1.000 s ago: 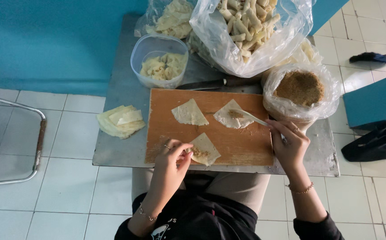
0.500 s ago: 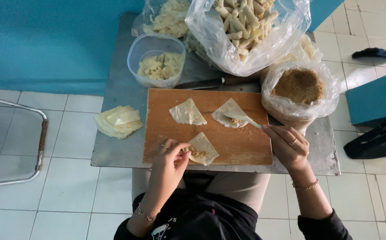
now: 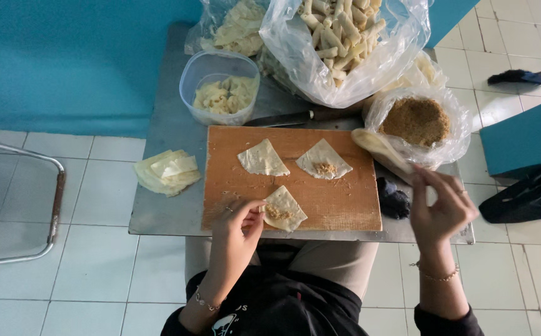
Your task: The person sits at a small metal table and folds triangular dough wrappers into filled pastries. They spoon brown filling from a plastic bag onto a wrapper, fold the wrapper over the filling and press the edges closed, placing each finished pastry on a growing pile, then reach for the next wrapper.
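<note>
On the wooden cutting board (image 3: 345,199) lie three thin dough wrappers. My left hand (image 3: 236,221) pinches the edge of the nearest wrapper (image 3: 285,210), which has brown filling on it. A second wrapper (image 3: 324,160) with a dab of filling and a bare third one (image 3: 262,158) lie farther back. My right hand (image 3: 442,208) is raised at the board's right edge and holds a pale spoon (image 3: 379,149), blurred, pointing toward a plastic bag of brown filling (image 3: 415,121).
A metal table (image 3: 171,124) carries a clear tub of pale pieces (image 3: 221,90), a big bag of rolled sticks (image 3: 342,37), another bag (image 3: 236,28), a knife (image 3: 295,117), a wrapper stack (image 3: 166,172) and a dark cloth (image 3: 394,199). Blue wall left, chair frame (image 3: 52,199).
My right hand pulled the spoon back from the far-right wrapper toward the filling bag, leaving filling on that wrapper. My left hand stays on the near wrapper.
</note>
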{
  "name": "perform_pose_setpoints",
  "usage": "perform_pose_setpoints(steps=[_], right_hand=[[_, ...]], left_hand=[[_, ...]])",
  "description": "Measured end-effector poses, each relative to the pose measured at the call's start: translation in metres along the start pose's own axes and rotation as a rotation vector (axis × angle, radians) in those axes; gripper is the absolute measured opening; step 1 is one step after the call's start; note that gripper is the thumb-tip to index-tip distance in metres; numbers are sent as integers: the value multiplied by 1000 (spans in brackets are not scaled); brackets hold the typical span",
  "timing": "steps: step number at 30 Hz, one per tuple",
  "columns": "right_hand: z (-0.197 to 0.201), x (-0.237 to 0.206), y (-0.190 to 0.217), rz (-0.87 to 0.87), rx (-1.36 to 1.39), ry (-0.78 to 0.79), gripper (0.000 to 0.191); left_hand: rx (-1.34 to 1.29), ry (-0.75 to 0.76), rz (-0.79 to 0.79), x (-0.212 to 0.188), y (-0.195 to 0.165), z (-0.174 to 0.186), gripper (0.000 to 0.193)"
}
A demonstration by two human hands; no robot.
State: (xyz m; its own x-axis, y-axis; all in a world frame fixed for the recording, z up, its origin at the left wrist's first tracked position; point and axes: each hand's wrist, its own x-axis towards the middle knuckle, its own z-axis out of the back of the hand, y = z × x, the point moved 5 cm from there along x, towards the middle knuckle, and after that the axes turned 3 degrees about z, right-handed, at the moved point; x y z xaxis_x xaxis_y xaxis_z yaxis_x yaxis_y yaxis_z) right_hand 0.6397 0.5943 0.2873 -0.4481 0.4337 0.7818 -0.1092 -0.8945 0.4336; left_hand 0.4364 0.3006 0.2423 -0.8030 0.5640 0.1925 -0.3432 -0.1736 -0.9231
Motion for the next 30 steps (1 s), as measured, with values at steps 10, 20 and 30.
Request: perform_pose_setpoints(steps=[10,20,30], right_hand=[[11,42,45,154,-699,-4,24],[-77,-42,141,-88,-97,499,33],[-90,-61,132,-315,-1,517,19]], left_hand=[[86,-94,-45,-5,-3,-2,29],[246,-167,-137,-7,-3,-8,33],[196,-139,-149,-6,1,-11,33]])
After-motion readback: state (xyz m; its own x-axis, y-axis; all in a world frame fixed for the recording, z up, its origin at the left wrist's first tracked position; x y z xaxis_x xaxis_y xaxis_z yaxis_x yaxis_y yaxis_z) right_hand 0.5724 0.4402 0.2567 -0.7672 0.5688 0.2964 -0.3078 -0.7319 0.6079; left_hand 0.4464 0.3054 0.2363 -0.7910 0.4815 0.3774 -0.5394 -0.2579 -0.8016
